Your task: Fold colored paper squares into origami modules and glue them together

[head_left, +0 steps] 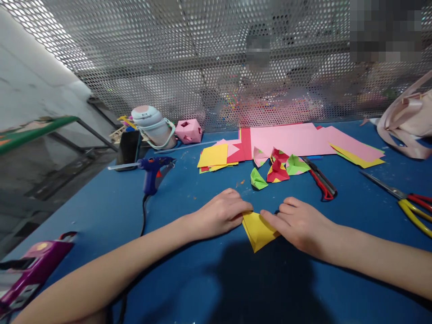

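Observation:
A folded piece of yellow paper (258, 231) lies on the blue table between my hands, one point toward me. My left hand (222, 213) is closed on its left corner, fingers bent. On the right side, my right hand (297, 222) presses the paper with its index finger, the other fingers curled. Just beyond my hands sit several small folded paper pieces: a green one (258, 179), a red one (278, 172), a pink one (260, 156) and a green-and-pink one (297, 165).
Left stand a blue glue gun (153, 173), a phone (128, 148), a bottle (153, 126) and a purple power strip (37, 265). Behind lie yellow squares (213, 155) and pink sheets (286, 139). Right are a utility knife (322, 177), scissors (401, 194) and a bag (415, 112). A perforated metal screen (209, 54) borders the table.

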